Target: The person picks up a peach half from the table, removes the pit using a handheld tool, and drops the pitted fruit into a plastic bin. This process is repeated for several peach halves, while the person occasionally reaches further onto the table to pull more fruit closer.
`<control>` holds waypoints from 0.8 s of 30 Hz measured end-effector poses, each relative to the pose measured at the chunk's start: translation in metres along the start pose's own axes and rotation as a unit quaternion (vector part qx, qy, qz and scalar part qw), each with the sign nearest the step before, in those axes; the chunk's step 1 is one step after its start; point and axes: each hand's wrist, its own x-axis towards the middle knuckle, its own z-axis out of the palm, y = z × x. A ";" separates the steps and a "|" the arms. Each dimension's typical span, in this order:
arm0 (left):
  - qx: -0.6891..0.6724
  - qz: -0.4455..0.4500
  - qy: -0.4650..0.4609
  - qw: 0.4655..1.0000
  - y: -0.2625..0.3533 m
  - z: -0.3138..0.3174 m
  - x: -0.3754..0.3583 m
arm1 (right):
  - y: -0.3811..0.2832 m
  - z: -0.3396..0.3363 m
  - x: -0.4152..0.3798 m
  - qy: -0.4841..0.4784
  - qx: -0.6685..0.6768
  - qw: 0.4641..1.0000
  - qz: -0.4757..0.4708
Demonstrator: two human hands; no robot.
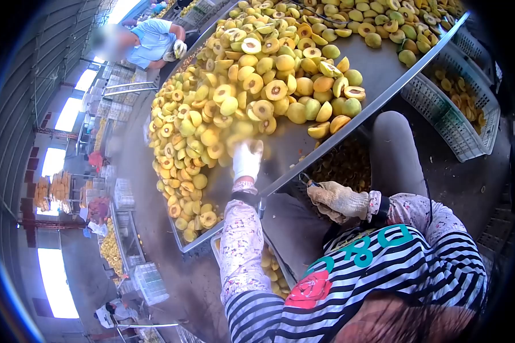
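Note:
My left hand (pixel 248 162), in a white glove, reaches over the metal table to the near edge of a pile of halved yellow peaches (pixel 275 90). Motion smears its fingertips and the fruit just beyond them. Many of the halves lie cut side up, with the brown pit or its hollow showing. Close to my lap, below the table edge, my right hand (pixel 339 200) wears a worn, off-white knit glove. Its fingers are closed around a small metal pitting tool (pixel 305 179) with a looped end; the handle is hidden in the glove.
A raised metal rim (pixel 377 103) borders the table on my side. Right of my knee stands a plastic crate (pixel 449 117) with fruit pieces inside. Fruit also lies in a container (pixel 274 274) beneath the table corner. Across the table is another person (pixel 151 43) in a light blue shirt.

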 end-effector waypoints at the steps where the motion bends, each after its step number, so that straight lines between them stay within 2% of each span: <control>1: -0.067 -0.035 -0.023 0.997 0.003 -0.002 -0.003 | -0.001 0.003 -0.002 0.006 0.000 1.000 -0.005; 3: -0.200 -0.103 -0.073 0.972 0.009 -0.008 -0.013 | -0.002 0.007 -0.004 0.026 0.003 0.999 -0.033; 4: -0.217 -0.023 -0.004 0.976 -0.005 0.010 -0.009 | 0.000 0.007 -0.001 0.040 -0.002 0.998 -0.051; 5: -0.225 -0.051 -0.010 0.973 -0.023 0.028 -0.011 | 0.002 0.008 0.001 0.054 -0.007 0.996 -0.066; 7: -0.240 -0.103 -0.021 0.965 0.001 0.012 -0.027 | -0.006 0.006 0.006 0.093 -0.048 0.992 -0.074; 8: -0.239 -0.081 -0.006 0.968 -0.005 0.019 -0.030 | -0.009 0.007 0.009 0.107 -0.046 0.990 -0.079; 10: -0.192 -0.048 -0.033 0.980 0.004 0.013 -0.039 | -0.015 0.008 0.014 0.103 -0.036 0.990 -0.092; 12: -0.149 -0.021 -0.069 0.986 0.023 0.004 -0.052 | -0.019 0.010 0.025 0.141 -0.070 0.983 -0.091; 15: -0.154 0.052 -0.057 0.985 0.035 -0.004 -0.064 | -0.028 0.016 0.037 0.182 -0.082 0.976 -0.088; 17: -0.266 0.040 -0.032 0.962 0.043 -0.009 -0.077 | -0.033 0.016 0.043 0.191 -0.089 0.973 -0.092; 18: -0.330 0.037 -0.010 0.943 0.055 -0.018 -0.086 | -0.035 0.018 0.045 0.211 -0.116 0.967 -0.088; 19: -0.393 0.031 0.012 0.919 0.067 -0.027 -0.097 | -0.036 0.019 0.044 0.190 -0.129 0.969 -0.092; 21: -0.571 0.054 0.044 0.818 0.099 -0.047 -0.129 | -0.033 0.023 0.042 0.143 -0.156 0.973 -0.096; 22: -0.596 0.028 0.050 0.801 0.097 -0.046 -0.141 | -0.025 0.025 0.041 0.070 -0.020 0.991 -0.112; 23: -0.721 0.024 0.079 0.688 0.101 -0.039 -0.152 | -0.014 0.026 0.045 0.023 0.030 0.993 -0.109; 24: -0.758 -0.013 0.116 0.641 0.104 -0.028 -0.159 | -0.008 0.032 0.044 -0.004 0.070 0.996 -0.060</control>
